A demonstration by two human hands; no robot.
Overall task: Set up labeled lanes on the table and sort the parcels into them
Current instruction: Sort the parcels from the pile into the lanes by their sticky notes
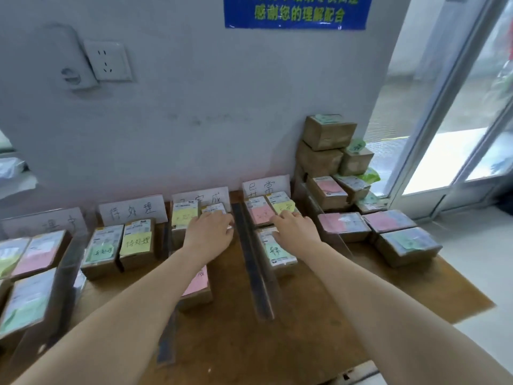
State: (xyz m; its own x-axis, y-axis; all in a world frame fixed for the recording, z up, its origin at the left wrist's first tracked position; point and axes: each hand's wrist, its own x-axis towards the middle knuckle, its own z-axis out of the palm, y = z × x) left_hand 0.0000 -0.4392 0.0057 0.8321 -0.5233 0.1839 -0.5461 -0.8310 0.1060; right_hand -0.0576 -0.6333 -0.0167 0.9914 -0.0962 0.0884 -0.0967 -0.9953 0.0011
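Parcels [136, 243] lie in lanes on the table [305, 315]. Left grip [211, 232] curls round one box [215, 209]; right grip [295, 230] touches a yellow-noted box [281, 205], grasping or released unclear.

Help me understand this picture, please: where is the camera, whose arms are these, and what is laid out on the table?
There is no machine here. A person works with bare hands, and the single picture comes from a camera worn on the head, looking forward and down.

The left hand lies on a parcel near the wall, and the right hand on another parcel. I cannot tell whether either hand grips.

On the brown table, small cardboard boxes with pink, yellow and green notes sit in lanes, parted by dark strips. White handwritten signs lean against the wall behind the lanes. More boxes stand in a pile at the right, beside the glass door.
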